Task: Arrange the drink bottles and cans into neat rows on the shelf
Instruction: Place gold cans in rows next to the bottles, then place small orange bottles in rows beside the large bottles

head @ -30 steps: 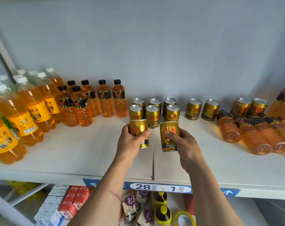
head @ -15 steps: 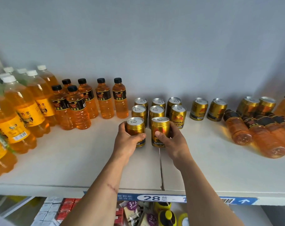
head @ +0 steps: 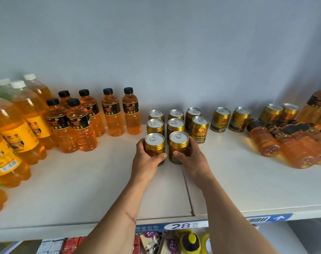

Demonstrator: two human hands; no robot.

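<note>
**Two cans are landing upright at the front of the gold block**

On the far left of the shelf (head: 82,189), the large white-capped orange bottles (head: 18,129) are standing in a loose cluster, and the black-capped bottles (head: 79,125) beside them are sitting in ragged rows that are not yet lining up.

At the centre, the left hand (head: 147,162) is wrapping its fingers and thumb around the left can (head: 154,146), while the right hand (head: 191,158) is gripping the right can (head: 178,145) the same way. A second ago both cans were being held tilted and clear of the board; now they are standing upright side by side, their bases apparently touching the shelf, just in front of the six-can block (head: 174,120). That is extending the two left columns to three deep, while the third column is stopping at two, so one more can seems to be needed there.

Moving right, two loose cans (head: 229,119) are standing a little apart from the block, and two further cans (head: 279,112) are waiting near the wall. At the far right, several toppled bottles (head: 284,142) are lying on their sides, overlapping one another. Judging from this, the can rows are progressing well, but those fallen bottles are still needing to be stood up and ordered.
</note>
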